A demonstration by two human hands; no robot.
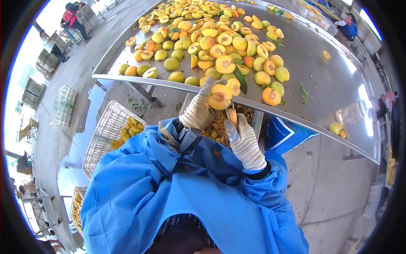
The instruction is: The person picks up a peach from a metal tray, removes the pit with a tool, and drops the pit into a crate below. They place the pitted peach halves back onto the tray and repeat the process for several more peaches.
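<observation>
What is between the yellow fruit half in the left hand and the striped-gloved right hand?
A brown wooden-handled tool with a curved metal tip, in the head view.

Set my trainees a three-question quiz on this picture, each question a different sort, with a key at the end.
1. True or false: the right hand holds a wooden-handled tool.
2. Choose one. The left hand is holding:
A) a clear jar
B) a white crate
C) a cut fruit
3. Fill in the blank: the wearer's sleeves are ____ in colour.

Key: 1. True. 2. C. 3. Blue.
</observation>
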